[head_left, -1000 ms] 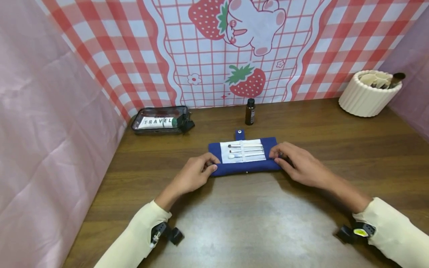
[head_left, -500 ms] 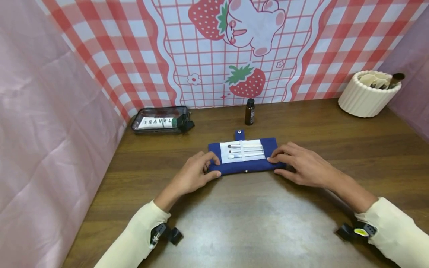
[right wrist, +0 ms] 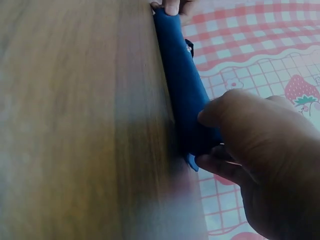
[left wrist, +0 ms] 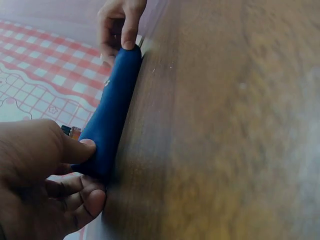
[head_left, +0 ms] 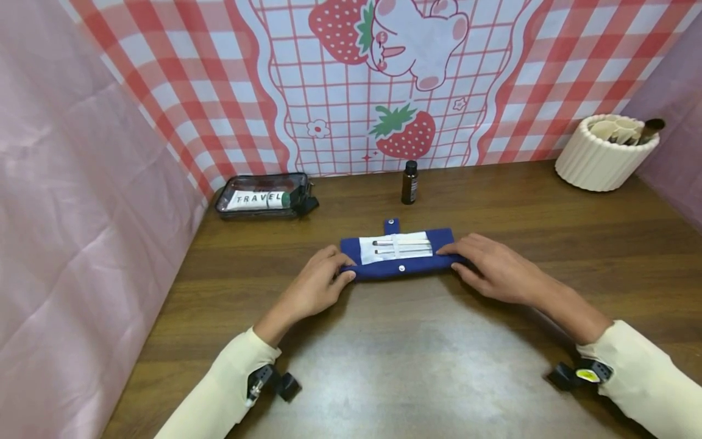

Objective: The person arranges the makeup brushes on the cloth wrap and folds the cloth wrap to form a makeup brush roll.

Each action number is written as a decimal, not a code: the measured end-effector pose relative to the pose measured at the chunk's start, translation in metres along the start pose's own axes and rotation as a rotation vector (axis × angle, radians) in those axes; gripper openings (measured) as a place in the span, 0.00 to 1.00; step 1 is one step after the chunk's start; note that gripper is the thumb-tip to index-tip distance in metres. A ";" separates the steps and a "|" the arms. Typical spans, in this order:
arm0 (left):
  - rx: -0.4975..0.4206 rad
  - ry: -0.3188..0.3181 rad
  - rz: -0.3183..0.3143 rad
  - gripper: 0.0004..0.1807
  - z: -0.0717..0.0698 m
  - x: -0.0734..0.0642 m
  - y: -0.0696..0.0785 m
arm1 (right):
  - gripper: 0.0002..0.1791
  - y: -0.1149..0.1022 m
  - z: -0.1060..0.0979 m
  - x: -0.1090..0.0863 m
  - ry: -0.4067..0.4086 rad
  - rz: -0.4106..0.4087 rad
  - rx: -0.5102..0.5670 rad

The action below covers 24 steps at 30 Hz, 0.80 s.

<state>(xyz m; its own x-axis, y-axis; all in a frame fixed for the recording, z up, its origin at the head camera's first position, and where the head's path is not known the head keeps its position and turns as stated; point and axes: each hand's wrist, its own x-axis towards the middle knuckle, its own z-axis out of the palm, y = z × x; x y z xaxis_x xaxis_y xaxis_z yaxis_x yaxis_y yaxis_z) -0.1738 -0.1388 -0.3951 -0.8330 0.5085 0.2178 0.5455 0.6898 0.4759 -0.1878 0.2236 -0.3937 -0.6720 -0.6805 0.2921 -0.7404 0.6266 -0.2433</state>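
Note:
A blue fabric brush roll [head_left: 378,268] lies partly rolled up in the middle of the table, its near edge a thick fold with a snap stud on it. On its white inner panel, two slim makeup brushes [head_left: 408,242] show under a white elastic band. A snap tab [head_left: 391,225] sticks out from the far edge. My left hand [head_left: 320,277] grips the left end of the fold between thumb and fingers. At the right end, my right hand [head_left: 496,268] pinches the fold likewise. Both wrist views show the rolled part [left wrist: 117,100] as a blue tube between the hands.
Behind the roll stands a small dark bottle [head_left: 409,183] with a black cap. A clear pouch [head_left: 263,195] holding a tube marked TRAVEL lies at the back left. At the back right is a cream ribbed holder [head_left: 603,155] with brushes in it.
The near fold has turned over away from me, covering the nearest brush and bringing the stud to the top. Both hands briefly loosened their thumbs, then took hold of the ends again.

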 end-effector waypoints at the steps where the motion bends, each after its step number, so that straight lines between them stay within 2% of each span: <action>1: -0.004 0.005 -0.004 0.06 0.000 0.000 0.000 | 0.19 0.000 0.000 0.000 0.006 0.015 0.018; 5: -0.036 -0.003 -0.051 0.06 0.001 0.000 0.001 | 0.15 -0.002 0.001 0.002 0.024 0.054 0.077; 10: -0.098 0.002 -0.110 0.06 0.004 0.002 0.001 | 0.11 -0.003 0.006 0.006 0.059 0.048 0.095; 14: -0.129 0.029 -0.100 0.08 0.005 0.003 0.000 | 0.09 -0.005 0.011 0.010 0.118 0.070 0.073; 19: -0.091 0.061 -0.062 0.06 0.004 0.004 -0.002 | 0.09 -0.007 0.013 0.011 0.198 0.116 0.010; 24: -0.064 0.016 -0.082 0.12 0.000 0.000 0.001 | 0.09 -0.009 0.015 0.013 0.213 0.145 -0.008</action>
<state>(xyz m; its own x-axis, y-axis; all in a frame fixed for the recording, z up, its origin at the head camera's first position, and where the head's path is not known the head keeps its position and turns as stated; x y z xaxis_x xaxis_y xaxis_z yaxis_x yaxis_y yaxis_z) -0.1734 -0.1379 -0.3949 -0.8761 0.4435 0.1889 0.4692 0.6943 0.5457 -0.1905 0.2031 -0.4019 -0.7514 -0.4888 0.4433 -0.6361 0.7153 -0.2894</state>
